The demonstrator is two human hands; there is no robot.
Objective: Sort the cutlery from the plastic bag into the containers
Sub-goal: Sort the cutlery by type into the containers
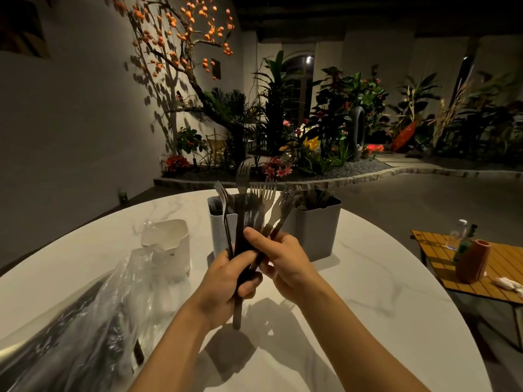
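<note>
Above one table (368, 278), left hand (223, 284) and right hand (285, 264) grip roughly six forks (266, 199) (fanned) before three containers (314, 230).

Dark forks (242, 182) were bunched upright, tines up & fanned, in front of two grey containers (317, 233) w/ cutlery inside. White container (169, 244) stood at left, behind crumpled clear plastic bag (93, 321).

No legible text, brand, number or sign in view. One small dark printed mark, low on the front of the white container (169, 241), left of the forks (256, 198): too small and blurred to read. Characters cannot be told apart.
</note>
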